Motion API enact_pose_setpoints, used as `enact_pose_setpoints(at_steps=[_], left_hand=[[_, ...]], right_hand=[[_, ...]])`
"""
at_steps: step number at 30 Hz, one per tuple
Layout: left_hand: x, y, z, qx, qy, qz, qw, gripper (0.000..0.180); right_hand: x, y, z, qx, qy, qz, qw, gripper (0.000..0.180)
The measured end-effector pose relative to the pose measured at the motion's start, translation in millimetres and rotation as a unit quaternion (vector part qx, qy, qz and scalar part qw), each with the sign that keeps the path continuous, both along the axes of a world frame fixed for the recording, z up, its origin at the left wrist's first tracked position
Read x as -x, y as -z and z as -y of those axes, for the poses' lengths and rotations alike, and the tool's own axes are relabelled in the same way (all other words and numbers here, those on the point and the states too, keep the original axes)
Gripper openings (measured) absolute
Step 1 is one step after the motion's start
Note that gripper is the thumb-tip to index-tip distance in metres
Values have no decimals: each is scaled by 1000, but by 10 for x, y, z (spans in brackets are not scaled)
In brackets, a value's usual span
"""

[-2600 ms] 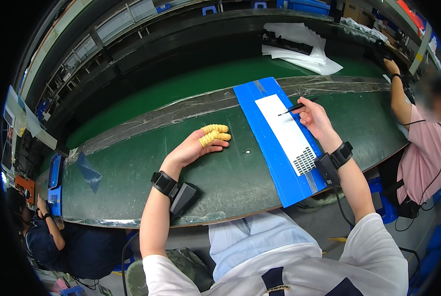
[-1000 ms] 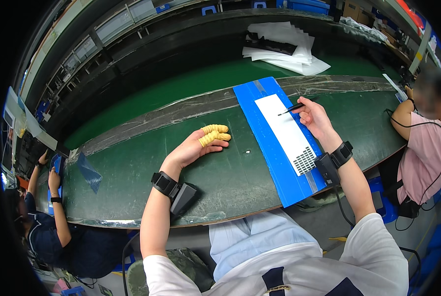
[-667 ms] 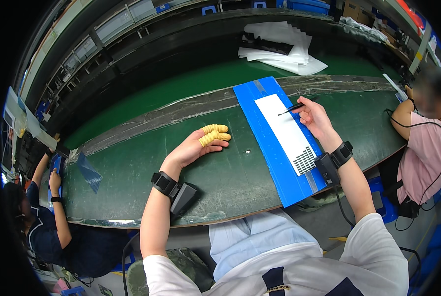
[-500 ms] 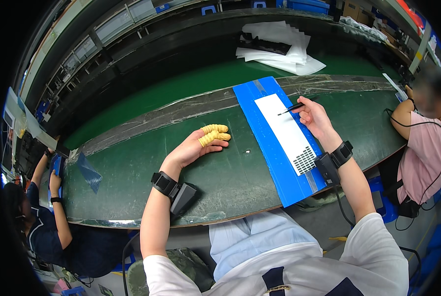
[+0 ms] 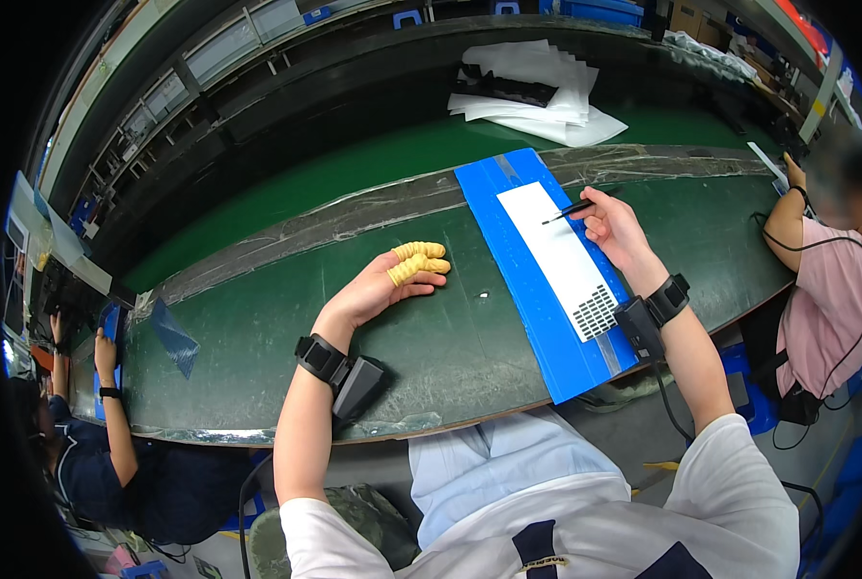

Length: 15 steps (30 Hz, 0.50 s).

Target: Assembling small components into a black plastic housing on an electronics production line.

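Pinching black tool (image 5: 569, 209) in right hand (image 5: 614, 230) over white sheet (image 5: 547, 256) on blue board (image 5: 489, 209): likely light, stiff, best held mid-shaft! Resting left hand (image 5: 378, 288) left of blue board, gripping nothing visible.

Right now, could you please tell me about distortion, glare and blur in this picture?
Head view: fisheye distortion bows the green worktable, with the corners going black; head view: pale glare along its near edge; head view: the white sheet looks fairly crisp, a co-worker's head at right blurred.
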<state>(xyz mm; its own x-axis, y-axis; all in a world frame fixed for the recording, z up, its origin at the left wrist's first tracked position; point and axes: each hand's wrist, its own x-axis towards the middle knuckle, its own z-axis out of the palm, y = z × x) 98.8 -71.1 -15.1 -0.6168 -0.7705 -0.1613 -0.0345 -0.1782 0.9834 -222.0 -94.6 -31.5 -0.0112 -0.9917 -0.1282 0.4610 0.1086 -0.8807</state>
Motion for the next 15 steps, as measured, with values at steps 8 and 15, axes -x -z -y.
enact_pose_setpoints(at_steps=[8, 15], left_hand=[[-1, 1, 4, -1, -1, -1, 1000, 42], [-4, 6, 4, -2, 0, -6, 1000, 42]], right_hand=[[-4, -2, 3, -4, 3, -4, 1000, 21], [-47, -43, -23, -15, 14, -9, 1000, 16]])
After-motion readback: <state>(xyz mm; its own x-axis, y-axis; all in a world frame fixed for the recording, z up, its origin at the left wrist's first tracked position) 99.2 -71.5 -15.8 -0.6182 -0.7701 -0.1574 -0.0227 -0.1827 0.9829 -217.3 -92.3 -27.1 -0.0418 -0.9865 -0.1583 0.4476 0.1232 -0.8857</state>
